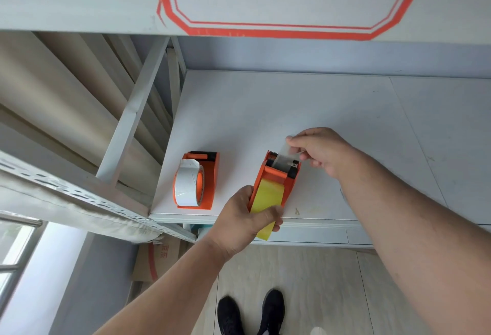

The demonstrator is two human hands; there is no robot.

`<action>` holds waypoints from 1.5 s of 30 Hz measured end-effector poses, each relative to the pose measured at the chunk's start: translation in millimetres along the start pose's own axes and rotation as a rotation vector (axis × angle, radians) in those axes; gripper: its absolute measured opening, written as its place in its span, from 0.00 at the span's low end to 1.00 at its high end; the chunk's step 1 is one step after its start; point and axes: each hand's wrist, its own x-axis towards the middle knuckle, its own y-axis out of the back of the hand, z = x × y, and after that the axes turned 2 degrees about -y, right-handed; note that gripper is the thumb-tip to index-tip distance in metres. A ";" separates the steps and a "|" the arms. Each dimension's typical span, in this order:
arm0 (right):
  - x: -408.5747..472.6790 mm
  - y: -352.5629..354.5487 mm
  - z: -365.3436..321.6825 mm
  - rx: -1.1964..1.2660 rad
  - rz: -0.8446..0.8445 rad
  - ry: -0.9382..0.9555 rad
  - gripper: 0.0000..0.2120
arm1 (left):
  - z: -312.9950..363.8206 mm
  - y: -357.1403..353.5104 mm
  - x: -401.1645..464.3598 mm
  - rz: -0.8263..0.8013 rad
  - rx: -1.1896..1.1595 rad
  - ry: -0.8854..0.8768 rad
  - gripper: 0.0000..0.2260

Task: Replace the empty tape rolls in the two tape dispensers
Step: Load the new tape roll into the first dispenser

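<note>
Clearly, the head view is showing the job well advanced. Both orange tape dispensers are sitting near the front edge of the white shelf board (265, 111), set apart from each other. The left dispenser (210, 183) is already carrying a fat white tape roll (187, 184) on an orange hub, so that one looks done. The right dispenser (279, 175) is holding a glossy yellow tape roll (268, 196), which is overhanging the shelf edge toward the person. The left hand (247, 217) is gripping the near end of that dispenser and the roll, thumb lying across the yellow face. The right hand (318, 148) is pinching the clear, shiny tape end (288, 154) between thumb and forefinger, drawing it up over the toothed cutter at the far end. What is likely remaining is pressing the strip onto the blade. The dispensers are looking like hard moulded plastic, wedge-shaped; the board is looking matte, faintly scuffed. Black shoes (249, 313) are standing on pale wood-look flooring below.
</note>
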 end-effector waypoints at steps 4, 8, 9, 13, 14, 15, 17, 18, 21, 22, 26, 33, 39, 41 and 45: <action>-3.5 3.0 -12.8 0.004 -0.003 0.030 0.09 | 3.2 -4.2 -7.2 -0.029 -0.013 -0.037 0.22; -7.6 1.8 -17.4 0.021 -0.014 0.045 0.09 | 4.4 -6.0 -17.1 -0.016 -0.071 -0.058 0.21; -8.1 1.2 -17.8 0.029 -0.013 0.044 0.09 | 4.6 -5.7 -19.6 -0.016 -0.075 -0.063 0.21; -5.5 5.0 -21.0 0.106 0.051 0.031 0.06 | 6.2 -2.8 -33.5 -0.046 -0.115 -0.044 0.20; -4.0 8.4 -21.9 0.129 0.074 0.025 0.06 | 5.5 -2.1 -37.7 -0.055 -0.108 -0.044 0.19; -2.3 12.7 -22.8 0.146 0.094 0.016 0.06 | 5.0 -2.0 -42.2 -0.061 -0.096 -0.049 0.19; 0.3 19.5 -22.9 0.153 0.109 -0.005 0.06 | 4.7 -3.0 -49.8 -0.054 -0.083 -0.062 0.19; 1.3 21.4 -21.8 0.144 0.109 -0.017 0.07 | 5.3 -4.0 -52.5 -0.048 -0.096 -0.066 0.19; 4.2 20.2 -12.6 0.135 0.126 -0.066 0.07 | 10.8 -7.4 -60.2 -0.049 -0.173 -0.077 0.21; 5.1 18.4 -8.4 0.144 0.131 -0.084 0.07 | 12.9 -7.8 -62.4 -0.056 -0.185 -0.086 0.22; 3.1 10.9 2.6 0.186 0.139 -0.128 0.08 | 18.5 -4.6 -70.5 -0.088 -0.192 -0.106 0.20; -2.3 10.2 -6.4 0.207 0.169 -0.105 0.07 | 21.6 1.5 -80.2 -0.051 -0.179 -0.101 0.28; -9.2 5.8 19.1 0.449 -0.043 -0.150 0.07 | 36.6 1.7 -86.2 -0.051 -0.272 -0.150 0.26; -13.9 4.4 30.9 0.603 -0.138 -0.168 0.08 | 42.5 2.1 -86.8 -0.035 -0.302 -0.165 0.26; -27.4 -8.5 50.7 0.753 -0.302 -0.182 0.10 | 55.1 0.1 -83.7 0.007 -0.345 -0.205 0.21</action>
